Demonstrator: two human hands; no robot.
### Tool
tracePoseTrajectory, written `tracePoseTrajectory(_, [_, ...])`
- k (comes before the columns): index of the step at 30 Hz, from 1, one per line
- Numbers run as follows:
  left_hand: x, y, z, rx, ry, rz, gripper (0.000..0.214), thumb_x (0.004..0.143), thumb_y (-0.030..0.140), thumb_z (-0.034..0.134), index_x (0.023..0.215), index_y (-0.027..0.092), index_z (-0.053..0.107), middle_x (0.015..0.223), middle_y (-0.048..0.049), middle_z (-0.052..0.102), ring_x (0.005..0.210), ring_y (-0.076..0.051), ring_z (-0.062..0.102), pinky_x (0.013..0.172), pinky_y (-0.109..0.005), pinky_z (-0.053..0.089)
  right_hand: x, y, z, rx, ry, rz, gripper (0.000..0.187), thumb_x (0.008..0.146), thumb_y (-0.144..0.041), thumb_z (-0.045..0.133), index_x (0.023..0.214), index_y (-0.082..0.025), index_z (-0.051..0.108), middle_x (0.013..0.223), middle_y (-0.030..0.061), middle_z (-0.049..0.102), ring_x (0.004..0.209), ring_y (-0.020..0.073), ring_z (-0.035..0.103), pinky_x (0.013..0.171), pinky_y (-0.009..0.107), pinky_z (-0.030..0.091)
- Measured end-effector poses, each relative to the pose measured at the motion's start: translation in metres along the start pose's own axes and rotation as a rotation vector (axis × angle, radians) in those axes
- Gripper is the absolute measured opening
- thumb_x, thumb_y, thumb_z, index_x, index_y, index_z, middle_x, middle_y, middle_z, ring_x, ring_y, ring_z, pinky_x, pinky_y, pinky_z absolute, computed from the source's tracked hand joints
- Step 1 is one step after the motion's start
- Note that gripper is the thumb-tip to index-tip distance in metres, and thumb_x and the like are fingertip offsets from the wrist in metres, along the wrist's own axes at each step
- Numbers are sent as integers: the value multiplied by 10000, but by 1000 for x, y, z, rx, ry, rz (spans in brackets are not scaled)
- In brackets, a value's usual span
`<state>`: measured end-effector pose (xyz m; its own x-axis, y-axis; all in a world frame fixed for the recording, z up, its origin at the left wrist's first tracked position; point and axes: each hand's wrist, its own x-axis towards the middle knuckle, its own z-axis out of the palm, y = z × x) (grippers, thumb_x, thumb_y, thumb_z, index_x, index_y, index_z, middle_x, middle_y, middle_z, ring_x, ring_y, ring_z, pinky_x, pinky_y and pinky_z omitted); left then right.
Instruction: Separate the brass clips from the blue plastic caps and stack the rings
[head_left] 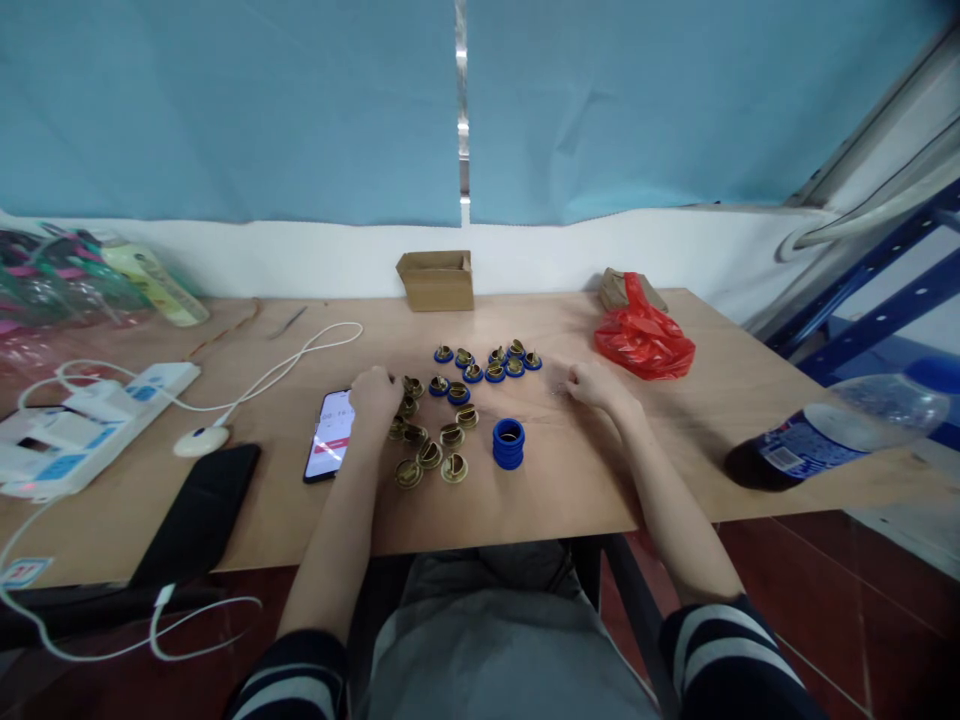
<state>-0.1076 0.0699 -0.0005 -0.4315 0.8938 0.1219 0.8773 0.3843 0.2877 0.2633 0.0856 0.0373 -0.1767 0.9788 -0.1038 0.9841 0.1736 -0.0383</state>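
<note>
While you sit at the front edge of the wooden table (570, 480), the parts lie sorted: bare brass pieces (431, 445) near you, ring-fitted ones (487, 365) further back, a stack of blue rings (508, 443) between. Your left hand (375, 395) curls loosely over the brass pieces beside the phone (330, 435). Your right hand (592, 383) is half closed on the table; what it holds I cannot tell.
</note>
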Motion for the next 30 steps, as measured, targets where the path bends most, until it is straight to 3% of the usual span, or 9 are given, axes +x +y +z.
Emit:
tracePoseTrajectory(5, [-5,12,-1,9,58,125,460,977,427,462,1143,91,729,1108,-250,722,1110,-398,654,929,-487,494,-1,-3,-1,4,6,22,289,938,-229,515,1016,-126,773,1028,175,773,892,264,699,640,278,386])
tracePoseTrajectory(8, [-9,22,3,0,92,377,439,973,421,478,1233,136,687,1242,-219,675,1224,-380,581,1032,-489,434,0,-4,0,10,20,22,289,952,-262,511,998,-135,767,1053,171,770,934,273,703,648,282,384])
tracePoseTrajectory(10, [-11,26,8,6,81,539,376,977,355,466,1196,152,695,1256,-206,667,1235,-369,568,1064,-501,400,0,-5,1,15,29,19,276,952,-268,518,987,-145,763,1054,164,773,951,273,703,657,283,385])
tracePoseTrajectory(12, [-12,27,13,13,49,615,325,982,326,458,1102,163,711,1215,-192,685,1206,-353,586,1087,-507,376,0,-6,1,20,40,17,262,946,-263,524,978,-152,759,1041,161,776,945,271,704,662,284,385])
tracePoseTrajectory(19, [-12,22,19,-7,1,647,174,925,303,562,974,165,656,1029,-163,749,1077,-339,672,1129,-546,338,-2,-13,1,40,114,3,261,960,-242,499,975,-145,741,1020,183,768,901,269,702,653,290,365])
tracePoseTrajectory(24, [-9,24,11,-80,56,595,225,949,297,527,1083,136,611,1043,-201,741,1038,-366,699,1013,-529,472,-2,-23,2,95,230,-50,290,1015,-293,446,993,-171,708,960,140,766,844,238,688,648,287,355])
tracePoseTrajectory(27, [-13,31,8,-329,131,605,279,965,315,540,1185,145,565,1124,-193,731,1046,-346,713,913,-486,555,-4,-32,2,347,386,-185,265,1016,-340,484,938,-183,682,803,68,730,703,186,641,644,276,378])
tracePoseTrajectory(30, [-28,45,8,-702,199,731,314,948,297,612,1235,191,545,1173,-138,730,1093,-288,715,950,-451,579,-10,-45,0,734,496,-313,267,989,-405,545,891,-185,660,706,15,658,602,148,570,610,266,406])
